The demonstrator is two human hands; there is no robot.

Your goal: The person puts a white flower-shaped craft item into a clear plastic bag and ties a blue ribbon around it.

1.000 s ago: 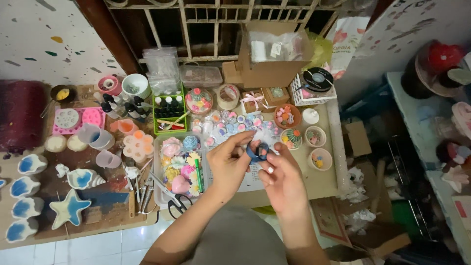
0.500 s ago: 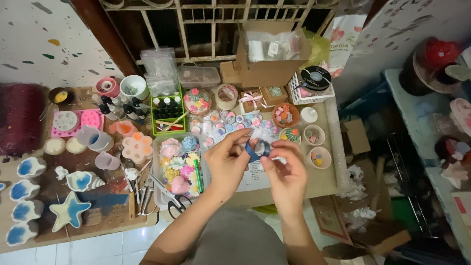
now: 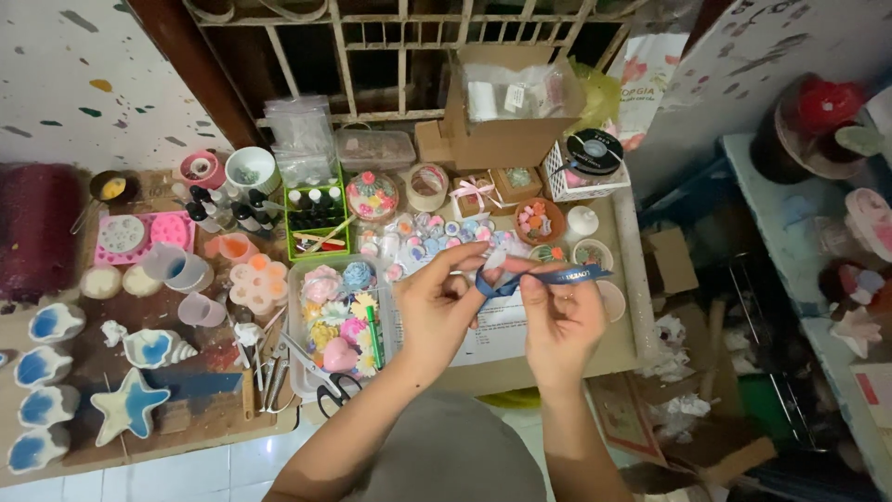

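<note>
- Head view: I see both hands up over the middle of the surface (image 3: pixel 557 358), working a blue ribbon (image 3: pixel 544 277) between them.
- Left hand (image 3: pixel 435 311): fingers pinched together on the ribbon's left end, where it loops near the thumb. Looks like it's also steadying a small pale item at the fingertips – too small to tell what.
- Right hand (image 3: pixel 557 321): thumb + forefinger clamped on the ribbon mid-length; the free tail sticks out to the right, past the knuckles, above a small bowl (image 3: pixel 592 252).
- Why held so, my read: ribbon stretched taut btwn the two pinches, raised off the surface so it stays clear of the clutter below.
- Ribbon sits right at both sets of fingertips, touching both hands, just above the white paper sheet (image 3: pixel 497 330).
- Nearby: clear tray of pastel flower shapes (image 3: pixel 336 311) just left of the left hand; scissors (image 3: pixel 330 390) at the tray's front edge; green box of small bottles (image 3: pixel 316 218) further back.
- Far left: blue-and-white shell + star pieces (image 3: pixel 130 409), well apart from the hands.
</note>
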